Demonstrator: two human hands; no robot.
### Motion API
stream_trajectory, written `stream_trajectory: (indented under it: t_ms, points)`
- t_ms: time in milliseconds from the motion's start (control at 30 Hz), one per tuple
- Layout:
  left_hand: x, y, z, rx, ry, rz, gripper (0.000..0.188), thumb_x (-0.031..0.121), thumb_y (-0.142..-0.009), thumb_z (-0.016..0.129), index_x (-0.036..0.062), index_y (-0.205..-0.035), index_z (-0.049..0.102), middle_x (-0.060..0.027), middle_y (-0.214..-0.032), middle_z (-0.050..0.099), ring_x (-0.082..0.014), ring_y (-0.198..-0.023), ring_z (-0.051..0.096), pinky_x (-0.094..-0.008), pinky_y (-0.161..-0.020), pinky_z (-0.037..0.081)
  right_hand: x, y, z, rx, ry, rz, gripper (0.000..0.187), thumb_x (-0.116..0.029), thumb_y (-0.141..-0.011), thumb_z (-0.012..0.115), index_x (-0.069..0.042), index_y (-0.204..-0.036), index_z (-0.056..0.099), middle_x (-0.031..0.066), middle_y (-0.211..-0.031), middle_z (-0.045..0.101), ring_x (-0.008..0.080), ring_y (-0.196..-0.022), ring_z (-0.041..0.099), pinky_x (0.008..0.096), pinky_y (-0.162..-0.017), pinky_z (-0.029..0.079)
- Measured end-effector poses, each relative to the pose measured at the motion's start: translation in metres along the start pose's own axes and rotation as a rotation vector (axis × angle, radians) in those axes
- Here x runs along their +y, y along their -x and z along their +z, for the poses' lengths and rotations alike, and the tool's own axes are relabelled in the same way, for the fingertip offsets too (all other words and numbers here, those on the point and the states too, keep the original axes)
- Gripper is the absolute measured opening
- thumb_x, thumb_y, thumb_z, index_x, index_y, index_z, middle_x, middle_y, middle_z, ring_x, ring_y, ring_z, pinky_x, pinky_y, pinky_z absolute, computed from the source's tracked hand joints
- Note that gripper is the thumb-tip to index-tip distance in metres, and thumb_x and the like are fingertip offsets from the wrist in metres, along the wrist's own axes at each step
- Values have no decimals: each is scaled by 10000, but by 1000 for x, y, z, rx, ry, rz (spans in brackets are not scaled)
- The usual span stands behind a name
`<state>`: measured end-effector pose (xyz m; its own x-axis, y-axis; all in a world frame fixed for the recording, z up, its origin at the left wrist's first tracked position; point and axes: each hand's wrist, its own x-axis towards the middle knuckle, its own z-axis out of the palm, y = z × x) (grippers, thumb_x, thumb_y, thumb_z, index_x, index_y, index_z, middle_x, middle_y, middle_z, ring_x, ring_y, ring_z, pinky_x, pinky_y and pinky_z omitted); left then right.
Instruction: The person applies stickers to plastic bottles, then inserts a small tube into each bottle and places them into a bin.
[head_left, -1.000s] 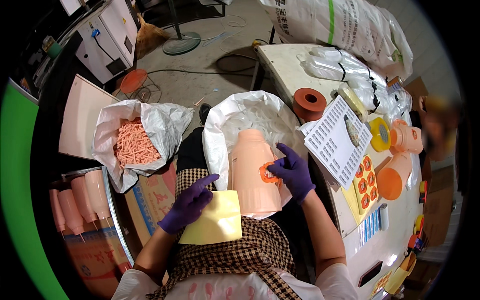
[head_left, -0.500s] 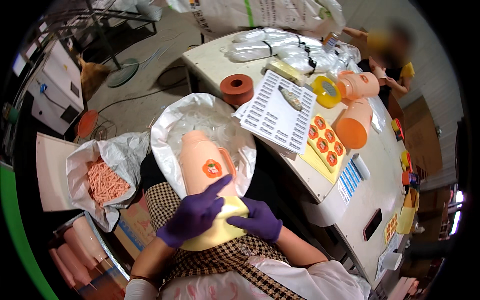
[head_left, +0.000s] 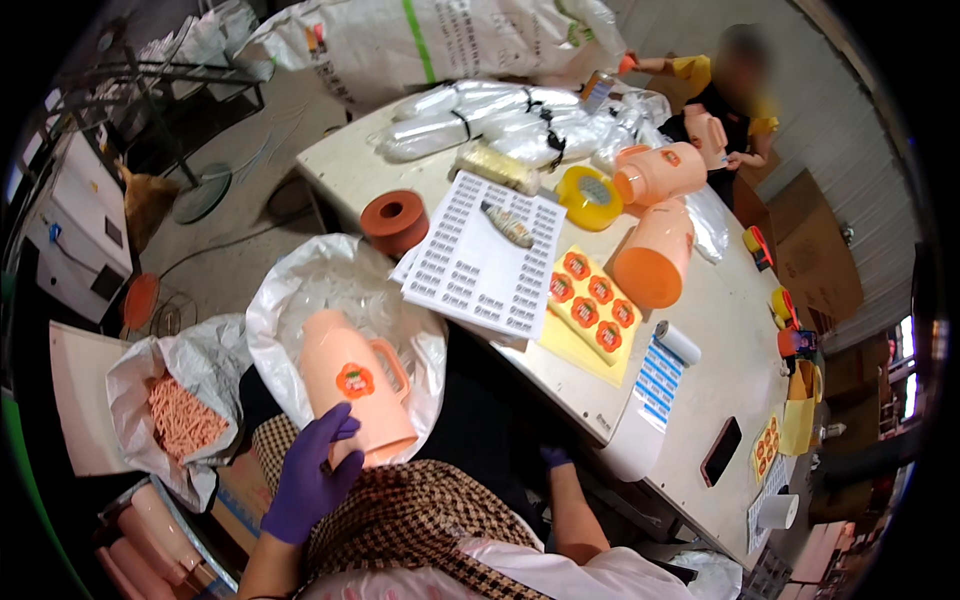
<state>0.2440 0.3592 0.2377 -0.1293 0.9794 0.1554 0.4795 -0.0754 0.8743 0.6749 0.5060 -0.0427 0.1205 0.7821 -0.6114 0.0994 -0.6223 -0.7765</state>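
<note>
A peach plastic thermos shell with a side handle and a red-orange flower sticker lies tilted over my lap, against a white sack. Its wide open end points toward me. My purple-gloved left hand grips it near that end, thumb and fingers on its side. My right hand, also in a purple glove, is low beside the table's near edge; only part of it shows and its fingers are hidden. On the table lies a sheet of flower stickers on yellow backing.
The white sack holds clear plastic pieces. Left of it is a bag of small peach sticks. Two more thermos shells, printed label sheets, tape rolls and a phone are on the table. A person works beyond it.
My right hand has left the thermos shell and moved right, down beside the table. The yellow paper is out of both hands. My left hand has moved onto the shell; the view has shifted.
</note>
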Motion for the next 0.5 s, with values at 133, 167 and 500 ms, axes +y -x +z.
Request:
stream_trajectory:
  t_ms: [133, 167, 500]
  points:
    - [-15, 20, -16, 79, -489, 262, 981, 416, -771, 831, -35, -1491, 341, -275, -1474, 408, -449, -1366, 402, -498, -1135, 327, -69, 99, 79, 55, 619, -55, 652, -363, -873, 739, 13, -1367, 540, 205, -1383, 568, 339, -1261, 557, 392, -1078, 429]
    - [-14, 20, -10, 13, -568, 142, 1047, 450, -760, 830, -36, -1513, 289, -286, -1523, 331, -467, -1408, 330, -512, -1154, 289, -69, 118, 76, 78, 523, -614, 603, -298, -866, 752, -6, -1356, 556, 194, -1338, 604, 329, -1210, 594, 396, -1045, 458]
    - [-18, 20, 25, -26, -403, 56, 764, 251, -878, 679, -29, -1503, 341, -264, -1537, 362, -419, -1415, 387, -450, -1128, 375, -182, 156, 187, -393, 754, -1108, 627, -79, -818, 636, -143, -1430, 515, 161, -1290, 633, 362, -935, 687, 443, -797, 562]
